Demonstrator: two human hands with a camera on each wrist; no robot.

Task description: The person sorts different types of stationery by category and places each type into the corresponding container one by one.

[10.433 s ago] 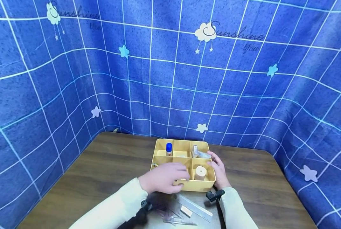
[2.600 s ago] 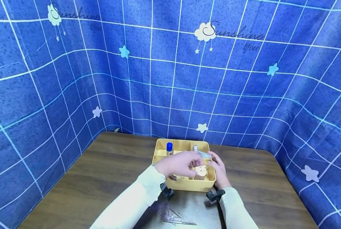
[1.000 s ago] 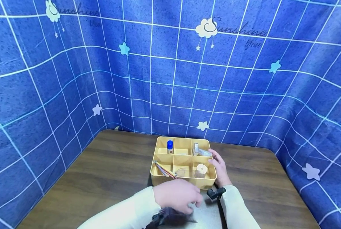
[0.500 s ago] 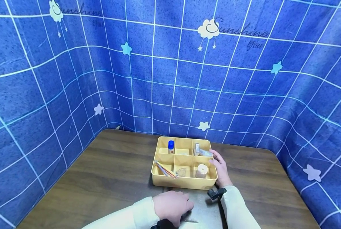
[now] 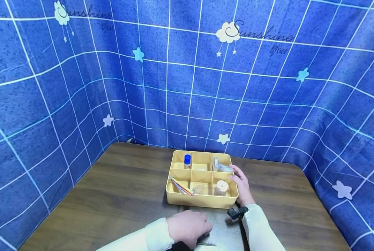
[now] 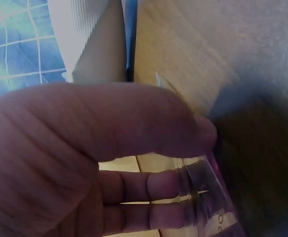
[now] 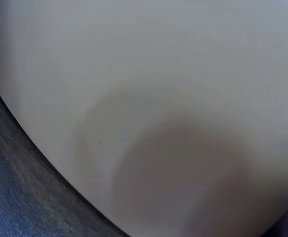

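Observation:
In the left wrist view, my left hand pinches a clear plastic piece with a pink edge and printed digits, thumb on one side and fingertips on the other. In the head view, that hand is low over the table in front of the yellow box and mostly hides the piece. My right hand grips the box's right wall. The box has six compartments: coloured pencils front left, a clear protractor front middle, a pale roll front right. Only the blurred pale wall fills the right wrist view.
A blue-capped glue stick stands in the back-left compartment. Small clear-and-grey items lie in the back-right one. A grey mat lies before the box on the wooden table. Blue curtain surrounds the table.
The eraser and ruler have left the mat, and a protractor shows in the box. My left hand has come from over the box down to the mat. The right hand stays at the box.

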